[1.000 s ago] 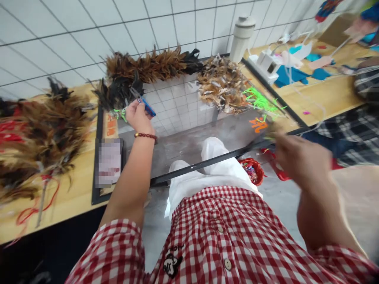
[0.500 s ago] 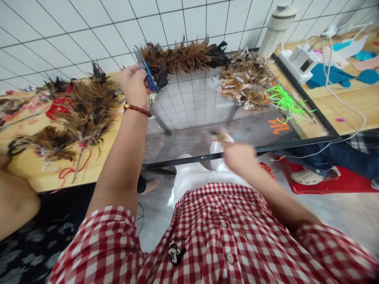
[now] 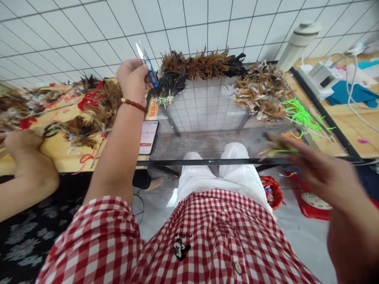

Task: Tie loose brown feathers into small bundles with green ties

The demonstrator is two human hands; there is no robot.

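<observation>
My left hand is raised at the table's far side, fingers closed on blue-handled thread snips whose blades point up. Just right of that hand lie dark feather bundles with green and pale ties. Low on the right, my right hand is smeared by motion. Between its fingers is a small brown feather bundle with a bright green strand. Beyond it are loose green strands and a heap of brown and white feathers.
Along the tiled wall runs a brown feather row. A phone lies by my left forearm. At the right are a pale bottle and power strip with cables. Another person's arm rests at the left; a red basket sits below.
My right hand has swung right with the feather bundle, from above my lap toward the green strands. My left hand still holds the snips. The camera view has shifted, revealing the phone.
</observation>
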